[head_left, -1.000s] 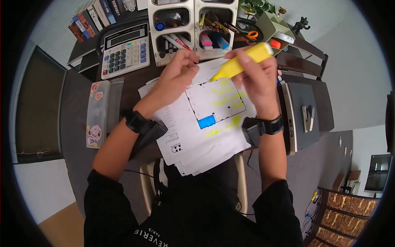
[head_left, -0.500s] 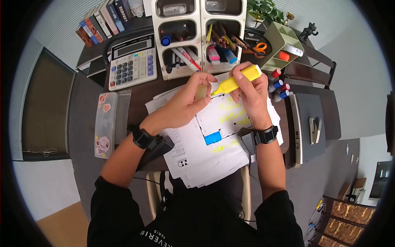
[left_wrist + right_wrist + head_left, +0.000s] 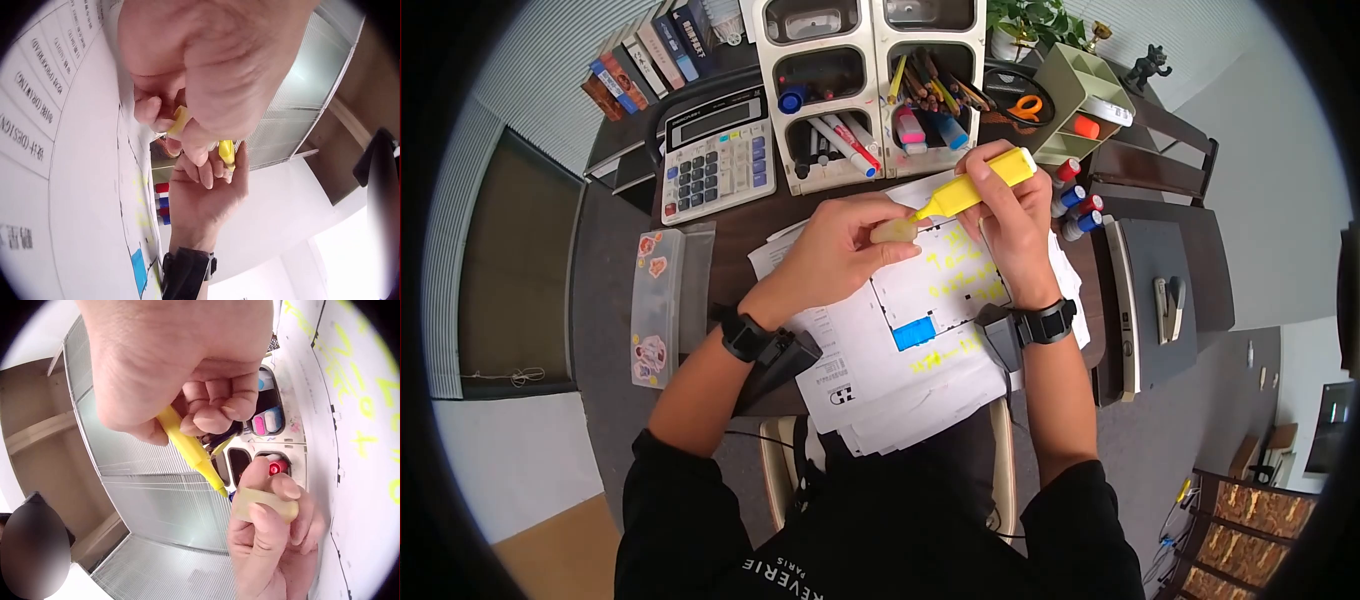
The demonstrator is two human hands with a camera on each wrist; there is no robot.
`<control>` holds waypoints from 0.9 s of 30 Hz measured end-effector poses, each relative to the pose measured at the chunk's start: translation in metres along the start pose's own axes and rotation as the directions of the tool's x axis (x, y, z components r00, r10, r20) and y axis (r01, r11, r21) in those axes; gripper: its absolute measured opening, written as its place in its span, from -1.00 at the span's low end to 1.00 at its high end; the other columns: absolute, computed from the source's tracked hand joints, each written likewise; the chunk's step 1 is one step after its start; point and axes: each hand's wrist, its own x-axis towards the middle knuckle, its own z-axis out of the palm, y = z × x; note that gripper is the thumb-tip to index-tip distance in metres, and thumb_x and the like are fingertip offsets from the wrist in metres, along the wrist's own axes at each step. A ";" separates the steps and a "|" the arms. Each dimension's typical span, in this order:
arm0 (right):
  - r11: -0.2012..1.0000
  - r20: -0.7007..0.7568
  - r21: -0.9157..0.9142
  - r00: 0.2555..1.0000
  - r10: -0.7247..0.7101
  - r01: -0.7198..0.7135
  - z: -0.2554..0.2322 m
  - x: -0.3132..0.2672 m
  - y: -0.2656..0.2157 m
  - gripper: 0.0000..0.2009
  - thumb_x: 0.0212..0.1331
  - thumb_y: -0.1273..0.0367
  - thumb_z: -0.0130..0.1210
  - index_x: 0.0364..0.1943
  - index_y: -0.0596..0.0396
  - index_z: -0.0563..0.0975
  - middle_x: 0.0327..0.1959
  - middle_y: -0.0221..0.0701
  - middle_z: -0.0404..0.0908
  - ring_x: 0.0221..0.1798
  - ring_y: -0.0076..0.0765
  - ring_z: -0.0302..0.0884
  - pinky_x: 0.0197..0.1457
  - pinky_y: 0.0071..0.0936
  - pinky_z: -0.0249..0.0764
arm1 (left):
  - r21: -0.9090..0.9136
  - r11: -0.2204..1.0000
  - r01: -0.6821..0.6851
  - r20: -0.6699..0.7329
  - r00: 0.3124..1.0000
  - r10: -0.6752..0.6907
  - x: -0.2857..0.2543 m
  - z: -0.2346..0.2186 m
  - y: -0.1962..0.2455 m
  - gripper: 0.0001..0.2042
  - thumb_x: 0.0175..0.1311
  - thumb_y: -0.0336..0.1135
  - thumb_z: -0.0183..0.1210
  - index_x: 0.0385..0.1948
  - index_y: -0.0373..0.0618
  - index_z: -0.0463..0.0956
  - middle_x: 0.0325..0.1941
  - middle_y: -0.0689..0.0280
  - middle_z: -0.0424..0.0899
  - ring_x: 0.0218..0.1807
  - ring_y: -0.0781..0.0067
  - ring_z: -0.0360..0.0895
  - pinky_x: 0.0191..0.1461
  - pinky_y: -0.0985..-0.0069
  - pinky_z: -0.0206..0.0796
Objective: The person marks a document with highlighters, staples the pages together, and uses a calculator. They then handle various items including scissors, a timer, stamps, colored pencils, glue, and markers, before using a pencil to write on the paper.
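My right hand (image 3: 1018, 238) grips a yellow highlighter (image 3: 985, 184) by its body, its bare tip slanting down to the left. Between the thumb and fingers of my left hand (image 3: 825, 255) is a pale, translucent yellowish cap (image 3: 894, 232). In the right wrist view the highlighter's tip lies close to the cap (image 3: 259, 505) and apart from it. Both hands are above a stack of papers (image 3: 900, 400). The top sheet carries a printed plan outline, yellow handwriting and a blue filled rectangle (image 3: 915, 334).
Behind the hands stands a white organizer (image 3: 880, 120) with markers and pencils. A calculator (image 3: 720, 155) and a clear case (image 3: 655, 305) are to the left. On the right are several upright markers (image 3: 1084, 225), a green holder (image 3: 1072, 100) and a stapler (image 3: 1169, 310) on a dark box.
My left hand has come up to the highlighter's tip, and the cap now shows in its fingers. The right hand keeps the highlighter. The head view has shifted slightly.
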 end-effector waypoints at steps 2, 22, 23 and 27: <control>1.000 -0.001 -0.017 1.000 -0.001 0.001 -0.001 -0.001 0.001 -0.87 0.38 0.42 0.15 -0.21 0.24 0.56 -0.43 -0.34 0.64 -0.65 -0.64 0.38 -0.59 -0.65 0.22 | -0.066 0.997 -0.046 -0.036 0.998 0.044 0.000 0.002 0.003 -0.76 0.25 -0.47 0.36 -0.08 -0.34 0.62 -0.23 0.38 0.67 -0.27 0.76 0.48 -0.24 0.68 0.40; 0.958 0.204 -0.259 0.962 0.183 -0.128 0.007 -0.004 -0.009 -0.82 0.25 0.49 0.30 -0.08 0.20 0.69 -0.41 -0.45 0.69 -0.52 -0.70 0.48 -0.55 -0.73 0.31 | 0.183 0.962 -0.204 -0.164 0.958 0.234 -0.003 -0.001 0.016 -0.77 0.33 -0.30 0.32 -0.14 -0.27 0.62 -0.33 0.28 0.69 -0.33 0.59 0.55 -0.23 0.57 0.40; 0.947 0.229 -0.290 0.951 0.209 -0.139 0.007 -0.004 -0.012 -0.81 0.26 0.47 0.30 -0.08 0.20 0.69 -0.40 -0.44 0.70 -0.51 -0.70 0.51 -0.55 -0.73 0.31 | 0.183 0.961 -0.207 -0.162 0.958 0.237 -0.003 -0.002 0.017 -0.77 0.33 -0.30 0.32 -0.14 -0.27 0.62 -0.33 0.28 0.69 -0.33 0.59 0.55 -0.23 0.57 0.40; 0.951 0.281 -0.274 0.935 0.218 -0.140 0.006 -0.004 -0.011 -0.83 0.33 0.40 0.24 -0.10 0.20 0.69 -0.41 -0.42 0.70 -0.48 -0.67 0.57 -0.55 -0.72 0.33 | 0.342 0.902 -0.263 -0.127 0.938 0.322 -0.002 -0.005 0.018 -0.79 0.28 -0.30 0.35 -0.22 -0.26 0.63 -0.38 0.20 0.69 -0.38 0.40 0.60 -0.25 0.51 0.43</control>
